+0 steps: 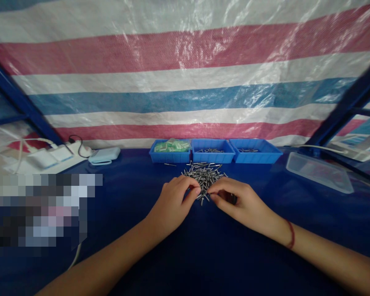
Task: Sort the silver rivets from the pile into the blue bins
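Note:
A loose pile of short, thin metal pins [207,174] lies on the blue tabletop in front of me. My left hand [179,201] is at the pile's near left side, thumb and forefinger pinched together. Whatever is between those fingertips is too small to make out. At the near right side, my right hand [242,201] has its thumb and forefinger closed to a pinch against the pile's edge. I cannot make out what its fingertips hold. The other fingers of both hands are partly hidden.
Behind the pile stand three blue bins: the left bin [169,158] holds green-and-clear plastic packets, the middle bin [212,158] and right bin [259,158] hold metal pins. A clear plastic lid [320,172] lies right. A light-blue case [104,156] and power strip [55,158] are left.

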`<state>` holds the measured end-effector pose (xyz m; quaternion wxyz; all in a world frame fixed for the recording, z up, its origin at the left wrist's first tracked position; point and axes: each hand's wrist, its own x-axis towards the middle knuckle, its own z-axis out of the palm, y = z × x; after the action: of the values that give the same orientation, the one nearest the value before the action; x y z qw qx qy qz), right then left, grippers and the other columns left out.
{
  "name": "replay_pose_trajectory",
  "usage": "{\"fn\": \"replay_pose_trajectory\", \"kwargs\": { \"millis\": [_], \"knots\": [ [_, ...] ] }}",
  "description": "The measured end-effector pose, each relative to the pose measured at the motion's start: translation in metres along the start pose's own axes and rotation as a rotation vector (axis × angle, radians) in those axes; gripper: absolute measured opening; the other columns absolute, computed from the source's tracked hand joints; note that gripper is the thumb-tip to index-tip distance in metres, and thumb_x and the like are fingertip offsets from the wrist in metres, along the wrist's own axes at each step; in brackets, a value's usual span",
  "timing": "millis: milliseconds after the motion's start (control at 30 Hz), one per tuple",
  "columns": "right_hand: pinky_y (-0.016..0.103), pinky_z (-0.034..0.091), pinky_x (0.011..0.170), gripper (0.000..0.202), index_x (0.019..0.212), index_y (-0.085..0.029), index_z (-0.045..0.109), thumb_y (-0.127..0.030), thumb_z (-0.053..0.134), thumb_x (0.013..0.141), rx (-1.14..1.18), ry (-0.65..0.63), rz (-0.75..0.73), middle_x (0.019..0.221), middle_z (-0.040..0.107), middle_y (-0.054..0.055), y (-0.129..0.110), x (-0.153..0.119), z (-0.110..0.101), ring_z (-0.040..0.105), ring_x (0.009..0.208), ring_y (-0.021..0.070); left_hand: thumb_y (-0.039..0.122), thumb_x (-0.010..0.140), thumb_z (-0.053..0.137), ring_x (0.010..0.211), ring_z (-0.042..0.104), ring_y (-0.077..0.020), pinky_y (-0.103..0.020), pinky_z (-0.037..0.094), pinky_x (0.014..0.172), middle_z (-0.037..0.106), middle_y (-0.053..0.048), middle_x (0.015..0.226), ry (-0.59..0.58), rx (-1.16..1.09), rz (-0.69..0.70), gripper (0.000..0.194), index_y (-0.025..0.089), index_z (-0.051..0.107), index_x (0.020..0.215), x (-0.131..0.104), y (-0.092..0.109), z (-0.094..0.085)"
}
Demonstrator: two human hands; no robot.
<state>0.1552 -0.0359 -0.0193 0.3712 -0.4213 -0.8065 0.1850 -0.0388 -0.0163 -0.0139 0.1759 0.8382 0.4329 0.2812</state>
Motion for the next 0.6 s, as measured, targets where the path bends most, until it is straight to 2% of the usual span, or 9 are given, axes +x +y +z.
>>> {"fn": "replay_pose_trajectory", "kwargs": {
  "millis": [100, 233, 467, 600],
  "knots": [
    [0.023, 0.043, 0.049, 0.015, 0.093, -0.019, 0.064, -0.027, 0.058, 0.082, 0.153, 0.043, 0.126, 0.074, 0.062, 0.001, -0.005, -0.002, 0.007, 0.052, 0.055, 0.0106, 0.023, 0.089, 0.048, 0.079, 0.057, -0.0147, -0.028, 0.042, 0.075, 0.062, 0.000, 0.085, -0.002, -0.190, 0.007, 0.010, 0.019, 0.058, 0.088, -0.001, 0.005, 0.001],
    [0.024, 0.043, 0.049, 0.017, 0.091, -0.020, 0.065, -0.032, 0.058, 0.082, 0.285, 0.092, 0.165, 0.069, 0.061, 0.000, -0.010, -0.004, 0.008, 0.052, 0.055, 0.0111, 0.023, 0.087, 0.050, 0.076, 0.057, -0.0140, -0.027, 0.044, 0.073, 0.063, 0.000, 0.083, -0.032, -0.262, 0.016, 0.009, 0.019, 0.059, 0.087, -0.004, 0.010, 0.003],
    [0.029, 0.049, 0.061, 0.012, 0.086, -0.021, 0.067, -0.029, 0.059, 0.083, 0.278, 0.115, 0.118, 0.080, 0.066, 0.004, -0.012, -0.005, 0.005, 0.060, 0.072, 0.0156, 0.025, 0.088, 0.050, 0.070, 0.056, -0.0128, -0.025, 0.044, 0.070, 0.063, 0.001, 0.078, -0.084, -0.292, 0.018, 0.012, 0.020, 0.061, 0.087, -0.004, 0.011, 0.005],
    [0.030, 0.049, 0.063, 0.010, 0.086, -0.021, 0.067, -0.026, 0.058, 0.083, 0.239, 0.136, 0.069, 0.077, 0.066, 0.003, -0.014, -0.005, 0.004, 0.060, 0.070, 0.0153, 0.023, 0.087, 0.051, 0.075, 0.057, -0.0135, -0.025, 0.044, 0.072, 0.061, 0.000, 0.079, -0.080, -0.281, 0.060, 0.010, 0.018, 0.059, 0.084, -0.005, 0.013, 0.003]
  ]
}}
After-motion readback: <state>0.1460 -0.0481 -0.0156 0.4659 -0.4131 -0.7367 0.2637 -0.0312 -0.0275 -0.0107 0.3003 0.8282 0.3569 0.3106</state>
